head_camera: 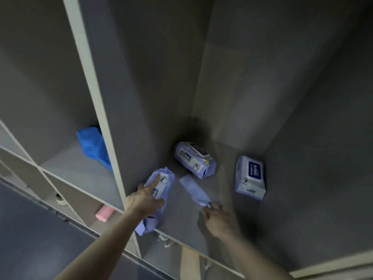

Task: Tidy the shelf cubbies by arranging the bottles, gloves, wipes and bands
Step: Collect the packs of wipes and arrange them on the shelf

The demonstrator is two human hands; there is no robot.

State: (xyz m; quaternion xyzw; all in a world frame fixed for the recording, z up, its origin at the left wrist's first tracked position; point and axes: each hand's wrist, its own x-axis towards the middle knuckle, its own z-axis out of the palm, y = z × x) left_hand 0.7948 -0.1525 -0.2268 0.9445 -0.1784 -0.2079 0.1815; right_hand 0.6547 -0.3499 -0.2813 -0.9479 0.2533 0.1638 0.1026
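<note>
Grey cubby [222, 229]: left hand [146, 197] atop wipes [161, 190]

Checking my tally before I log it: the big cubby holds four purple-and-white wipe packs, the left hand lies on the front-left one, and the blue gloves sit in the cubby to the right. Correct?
One slip: the crumpled blue gloves sit in the cubby to the left, beyond the white divider, as the head view shows. The rest holds: four purple-and-white wipe packs, with the left hand on the front-left wipe pack.
</note>
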